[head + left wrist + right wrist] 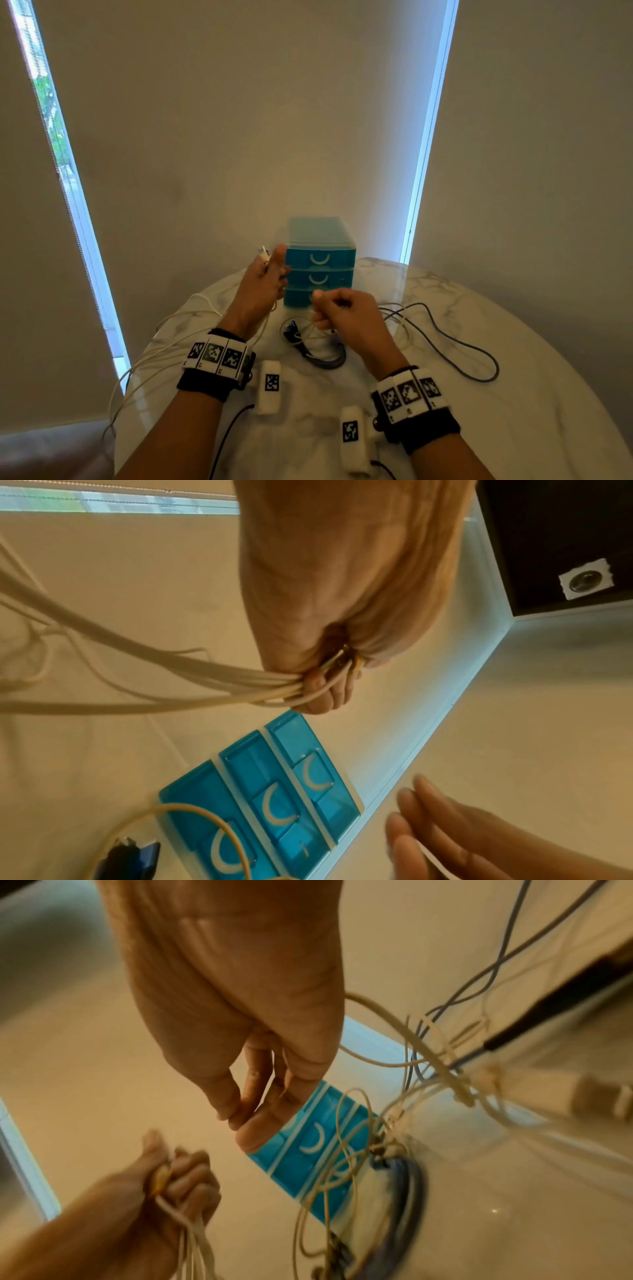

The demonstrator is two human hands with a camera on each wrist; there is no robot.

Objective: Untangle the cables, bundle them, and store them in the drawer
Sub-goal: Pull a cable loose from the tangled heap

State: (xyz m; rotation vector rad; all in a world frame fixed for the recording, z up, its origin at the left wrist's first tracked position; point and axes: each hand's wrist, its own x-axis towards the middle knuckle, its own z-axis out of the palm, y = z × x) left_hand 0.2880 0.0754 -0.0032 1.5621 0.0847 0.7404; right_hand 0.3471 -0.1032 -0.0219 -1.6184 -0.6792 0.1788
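Note:
My left hand [263,284] is raised in front of the blue drawer unit [320,263] and grips a bundle of white cable loops [205,674]; a white plug end sticks up out of the fist. The loops trail left and hang over the table edge. My right hand [339,311] hovers low before the bottom drawer, thumb and fingertips together on a thin strand of the same white cable [308,330]. All three drawers are shut. Under my right hand lies a dark coiled cable [322,356] with a blue plug.
A long grey cable [455,346] snakes in loops across the right of the round marble table [479,428]. Thin white loops tangle with it near the drawer unit [438,1053]. Walls and window strips stand close behind the table.

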